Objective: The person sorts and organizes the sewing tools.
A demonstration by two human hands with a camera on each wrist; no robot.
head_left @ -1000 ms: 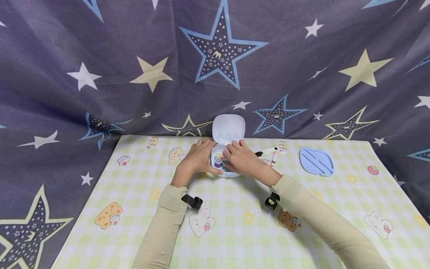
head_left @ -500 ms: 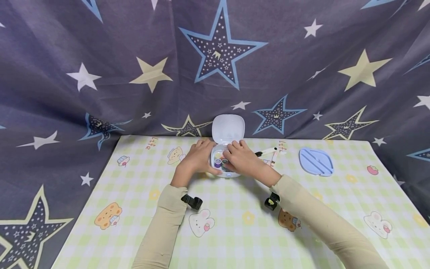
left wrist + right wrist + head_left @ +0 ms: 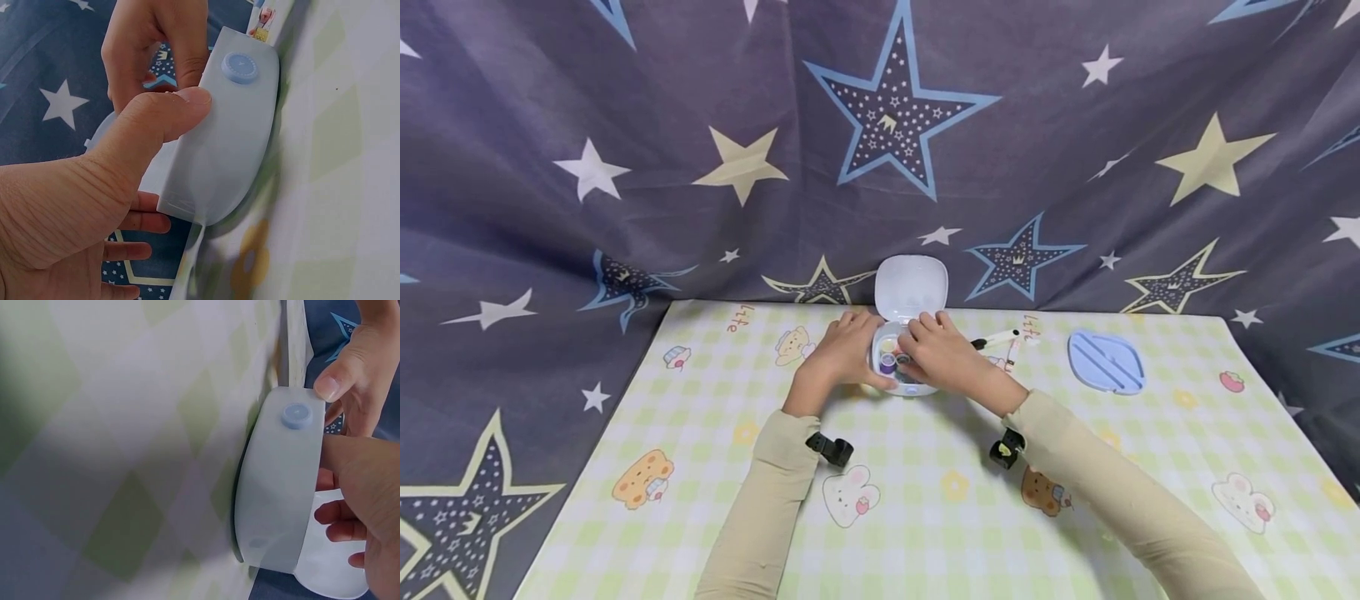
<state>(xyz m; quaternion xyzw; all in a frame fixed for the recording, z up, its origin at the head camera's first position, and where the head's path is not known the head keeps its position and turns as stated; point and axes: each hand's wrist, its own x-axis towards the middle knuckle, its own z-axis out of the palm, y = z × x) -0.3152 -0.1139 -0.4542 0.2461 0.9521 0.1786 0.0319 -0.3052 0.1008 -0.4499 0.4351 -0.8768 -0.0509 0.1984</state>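
Observation:
A small pale plastic box (image 3: pixel 925 390) with a round blue button (image 3: pixel 240 67) on its front stands near the table's back edge. Its white lid (image 3: pixel 912 287) is raised behind it. My left hand (image 3: pixel 844 350) grips the box at its left, thumb on the front rim and fingers along the side. Inside sits a purple, pale-topped spool-like piece (image 3: pixel 887 363) with other small round pieces. My right hand (image 3: pixel 942 354) reaches over the right rim, thumb and forefinger down inside. In the right wrist view the box wall (image 3: pixel 275 487) hides those fingertips, so what they touch is unclear.
Right of the box lies a slim white and black tool (image 3: pixel 996 339). Farther right is a light blue tray (image 3: pixel 1107 361) with diagonal slots. A star-printed curtain (image 3: pixel 700 100) hangs behind the checked tablecloth (image 3: pixel 910 533).

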